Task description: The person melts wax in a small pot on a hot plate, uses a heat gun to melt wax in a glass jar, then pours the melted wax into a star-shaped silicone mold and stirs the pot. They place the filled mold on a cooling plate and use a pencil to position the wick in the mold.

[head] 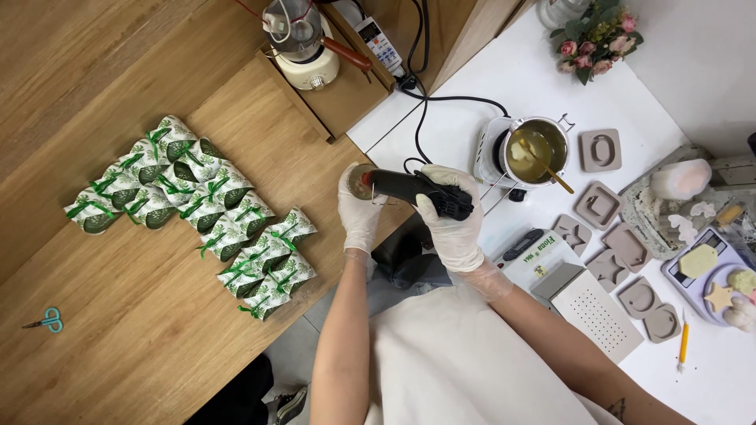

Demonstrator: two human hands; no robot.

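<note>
Now I see both hands in thin white gloves, raised over the gap between the wooden counter (157, 330) and the white counter (488, 86). My right hand (453, 224) has its fingers closed around the grip of a black heat gun (417, 189), which lies almost level with the nozzle pointing to the left, so that the hot end looks away from the body. My left hand (358, 211) holds a small round tin (361, 181) just in front of that nozzle; the fingers are wrapped under and around it, probably to keep the open top facing the nozzle, though the view is too small to be sure what is inside. To the left, small green and white wrapped packets (205, 212) lie in slanted rows, well apart from the hands, and blue scissors (47, 320) lie near the edge. On the white side a metal pot (538, 145) with yellow liquid sits on a small hot plate, near the right hand, with grey moulds (602, 205) spread beside it.
</note>
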